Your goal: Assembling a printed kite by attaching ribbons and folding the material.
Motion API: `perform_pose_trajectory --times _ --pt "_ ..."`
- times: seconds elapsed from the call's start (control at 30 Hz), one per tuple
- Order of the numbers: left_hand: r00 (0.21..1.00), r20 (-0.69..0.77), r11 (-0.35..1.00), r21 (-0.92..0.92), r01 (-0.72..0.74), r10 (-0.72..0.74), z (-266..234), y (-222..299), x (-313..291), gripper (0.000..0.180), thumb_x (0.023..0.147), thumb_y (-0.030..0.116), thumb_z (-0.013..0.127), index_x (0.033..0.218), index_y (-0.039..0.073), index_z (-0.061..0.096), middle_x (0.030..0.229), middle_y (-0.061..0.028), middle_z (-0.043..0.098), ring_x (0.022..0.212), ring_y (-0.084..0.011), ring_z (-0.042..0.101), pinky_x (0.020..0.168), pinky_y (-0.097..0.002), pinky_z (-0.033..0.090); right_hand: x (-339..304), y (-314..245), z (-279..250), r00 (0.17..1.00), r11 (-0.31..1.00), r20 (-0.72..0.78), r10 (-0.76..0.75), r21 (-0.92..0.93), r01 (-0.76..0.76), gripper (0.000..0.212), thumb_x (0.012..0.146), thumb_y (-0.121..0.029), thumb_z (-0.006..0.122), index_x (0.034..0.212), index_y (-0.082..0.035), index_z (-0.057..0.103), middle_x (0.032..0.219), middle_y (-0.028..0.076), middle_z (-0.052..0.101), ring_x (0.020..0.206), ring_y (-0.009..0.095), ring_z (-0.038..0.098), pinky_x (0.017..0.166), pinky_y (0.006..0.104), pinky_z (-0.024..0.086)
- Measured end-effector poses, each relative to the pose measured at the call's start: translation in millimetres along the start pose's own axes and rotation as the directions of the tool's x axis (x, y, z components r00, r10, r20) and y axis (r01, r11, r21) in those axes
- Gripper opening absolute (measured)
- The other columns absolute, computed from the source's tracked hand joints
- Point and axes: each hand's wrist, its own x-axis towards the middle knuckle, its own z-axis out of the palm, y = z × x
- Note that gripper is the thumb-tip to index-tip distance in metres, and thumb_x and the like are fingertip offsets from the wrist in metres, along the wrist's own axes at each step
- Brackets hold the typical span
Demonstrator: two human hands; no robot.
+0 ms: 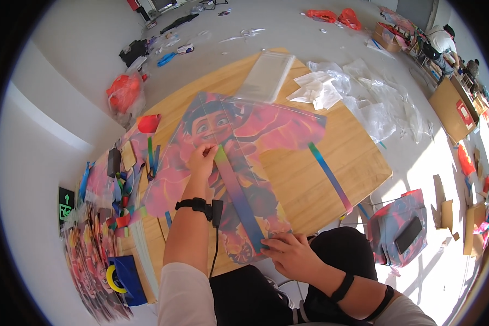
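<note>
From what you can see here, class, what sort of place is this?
Probably a small kite-assembly workshop: a printed kite lies on a wooden table, clear plastic bags are scattered around, and more kites are stacked at the left.

Bare hands, white sleeves, black straps

The left hand [202,158] wears a black wrist strap carrying a small black box, a thin black cable trailing from it toward the white sleeve pushed up near the elbow. The right hand [293,254] shows a plain black band above the wrist, a second black band higher, another white sleeve beyond. Dark trousers cover the lap.
</note>
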Motion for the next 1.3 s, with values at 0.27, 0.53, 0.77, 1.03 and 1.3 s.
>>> perform_pose_trajectory --times 0.27,0.53,0.77,1.03,1.3 --pt "0.999 0.001 0.999 0.029 -0.044 0.044 0 -6 0 0.015 0.093 0.017 0.076 0.102 0.004 0.076 0.083 0.0016 0.067 0.073 -0.0081 0.058 0.068 -0.0250 0.049 -2 -1 -3 1.000 1.000 0.003 -0.018 -0.025 0.019 0.035 0.082 -0.017 0.073 0.117 -0.018 0.073 0.138 -0.007 0.059 0.128 0.017 0.051 0.097 0.0412 0.044" --pt "0.995 -0.028 0.991 0.097 -0.095 0.098 1 -8 3 0.015 0.091 0.013 0.077 0.102 0.004 0.076 0.082 0.0023 0.065 0.073 -0.0078 0.057 0.067 -0.0247 0.048 -5 -2 -9 0.996 1.000 0.091 -0.022 -0.006 0.022 0.046 0.084 -0.023 0.075 0.128 -0.017 0.068 0.146 -0.004 0.053 0.134 0.020 0.047 0.097 0.0469 0.044" --pt "0.995 -0.034 0.995 0.050 -0.090 0.092 -2 -15 7 0.022 0.090 0.012 0.077 0.111 0.004 0.075 0.084 0.0019 0.067 0.072 -0.0077 0.057 0.064 -0.0243 0.049 -6 -2 -11 0.993 0.999 0.113 -0.038 -0.029 0.042 0.053 0.083 -0.029 0.079 0.133 -0.020 0.064 0.149 -0.004 0.051 0.136 0.019 0.046 0.097 0.0470 0.044" --pt "0.997 -0.027 0.991 0.121 -0.062 0.066 0 -3 0 0.023 0.091 0.011 0.077 0.112 0.003 0.074 0.085 0.0009 0.068 0.072 -0.0076 0.058 0.064 -0.0237 0.051 -7 -3 -11 0.991 0.997 0.126 -0.041 -0.052 0.048 0.054 0.084 -0.034 0.079 0.134 -0.022 0.064 0.151 -0.006 0.048 0.137 0.019 0.044 0.097 0.0484 0.043" --pt "0.999 -0.023 0.996 0.074 -0.047 0.049 1 -5 2 0.023 0.092 0.010 0.076 0.113 0.003 0.073 0.086 -0.0001 0.069 0.071 -0.0078 0.060 0.061 -0.0236 0.052 -7 -2 -9 0.989 0.997 0.136 -0.052 -0.054 0.060 0.053 0.085 -0.035 0.078 0.134 -0.021 0.064 0.149 -0.007 0.051 0.138 0.020 0.043 0.097 0.0495 0.043"
